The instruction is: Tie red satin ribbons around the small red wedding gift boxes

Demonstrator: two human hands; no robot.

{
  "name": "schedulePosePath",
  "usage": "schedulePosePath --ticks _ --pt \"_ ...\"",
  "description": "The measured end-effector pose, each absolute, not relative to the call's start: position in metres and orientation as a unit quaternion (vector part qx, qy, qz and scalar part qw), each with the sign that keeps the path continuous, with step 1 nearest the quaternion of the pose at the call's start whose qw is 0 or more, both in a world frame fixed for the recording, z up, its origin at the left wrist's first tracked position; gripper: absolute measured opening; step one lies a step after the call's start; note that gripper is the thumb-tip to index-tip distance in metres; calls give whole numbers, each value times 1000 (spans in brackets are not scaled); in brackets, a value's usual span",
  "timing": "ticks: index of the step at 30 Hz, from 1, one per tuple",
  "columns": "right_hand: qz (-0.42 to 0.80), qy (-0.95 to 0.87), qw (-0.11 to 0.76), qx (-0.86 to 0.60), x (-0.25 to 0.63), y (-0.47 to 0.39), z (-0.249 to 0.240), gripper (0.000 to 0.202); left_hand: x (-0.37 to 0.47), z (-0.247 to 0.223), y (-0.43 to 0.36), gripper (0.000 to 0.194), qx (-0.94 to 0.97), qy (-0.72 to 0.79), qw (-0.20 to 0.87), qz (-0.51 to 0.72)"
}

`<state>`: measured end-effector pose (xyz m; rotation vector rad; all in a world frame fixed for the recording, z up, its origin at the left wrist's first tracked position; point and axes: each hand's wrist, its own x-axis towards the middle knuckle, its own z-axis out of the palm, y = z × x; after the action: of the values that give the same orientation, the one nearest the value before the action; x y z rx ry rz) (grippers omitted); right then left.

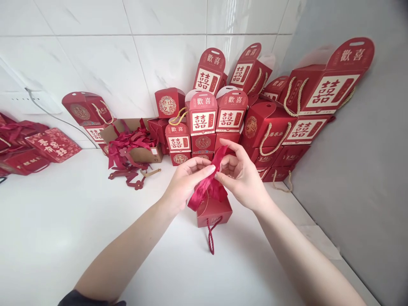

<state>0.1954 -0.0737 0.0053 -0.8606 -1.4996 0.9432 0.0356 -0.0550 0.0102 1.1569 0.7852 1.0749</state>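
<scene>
A crimson satin ribbon [204,190] is pinched between both hands above a small red gift box [214,211]. My left hand [188,178] presses the ribbon between thumb and fingers, its tail hanging down to the lower left. With thumb and fingers bent, my right hand [239,174] grips the same ribbon from the other side. The box stands on the white table, and its twisted dark red cord handle [211,238] droops over the near side. My hands and the ribbon hide the far part of the box.
Stacked red gift boxes [203,117] line the tiled wall, with larger ones [330,87] at the right. An open cardboard box [153,155] is full of red ribbons [132,142]; several loose ribbon pieces [130,175] lie before it. More red boxes [27,159] sit far left.
</scene>
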Motion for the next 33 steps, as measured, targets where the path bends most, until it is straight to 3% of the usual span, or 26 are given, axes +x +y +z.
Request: schedulePosePath --ticks 9,15,18,20,22,23,28,33 --pt "404 -636 550 -361 200 -76 9 68 37 9 -56 20 532 331 607 489" --pt "494 -594 538 -337 205 -76 13 19 38 6 -58 19 569 345 548 507" --pt "425 -613 555 -368 206 -77 15 23 29 7 -50 17 635 315 515 482" --pt "362 -622 581 -381 208 -79 19 23 18 6 -38 31 715 244 499 425" --pt "315 -618 612 -379 213 -83 25 21 6 4 -23 69 788 158 501 322" --pt "299 -613 626 -377 215 -86 28 19 1 1 -17 78 806 127 510 272" --pt "232 -585 692 -354 225 -95 38 14 -2 -13 -3 67 823 109 539 144" --pt "216 -582 713 -326 226 -97 40 15 9 -22 -8 71 879 165 421 152"
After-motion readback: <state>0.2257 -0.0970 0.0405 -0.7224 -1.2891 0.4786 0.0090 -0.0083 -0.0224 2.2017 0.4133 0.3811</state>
